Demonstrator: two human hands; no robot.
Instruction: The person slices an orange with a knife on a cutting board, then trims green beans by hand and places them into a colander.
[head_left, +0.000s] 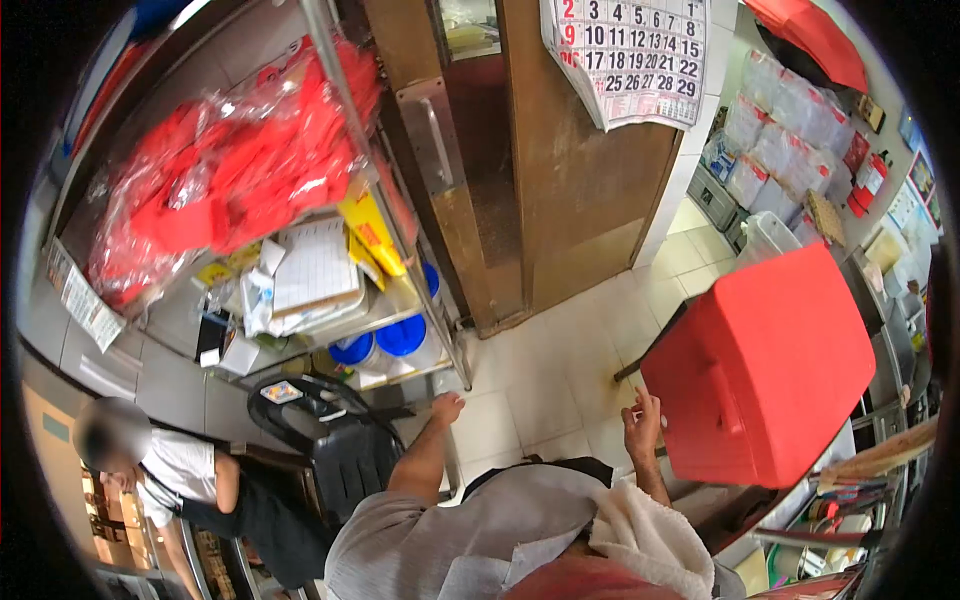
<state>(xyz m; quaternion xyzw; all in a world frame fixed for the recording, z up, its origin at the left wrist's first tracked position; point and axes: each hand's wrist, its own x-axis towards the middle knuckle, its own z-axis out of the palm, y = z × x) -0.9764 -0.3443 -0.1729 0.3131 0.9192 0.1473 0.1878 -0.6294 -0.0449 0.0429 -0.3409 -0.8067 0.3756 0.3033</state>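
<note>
**A red box beside the right hand**

The red box (800,350) stood at the right of the scene, raised above the tile floor (540,390); what carried it was largely hidden. The right hand (643,418) was just beside the box's left face, its fingers parted and partly bent; it appeared empty, and contact with the box could not be confirmed. The left hand (447,407), well apart from the box, was nearest the foot of the metal shelf (343,85) and the black chair (350,465). Its fingers looked curled, with no object visible; whether it was fully closed could not be told.

Handling (judged from appearance): the box seemed stiff-walled and bulky, more awkward than fragile. Its weight would depend on the contents, which were not visible. The broad, smooth faces would probably slip under a flat palm. The recess (731,405) in the left face appeared the likeliest hold for one hand, with the lower edge of the opposite side suited to the other.
</note>
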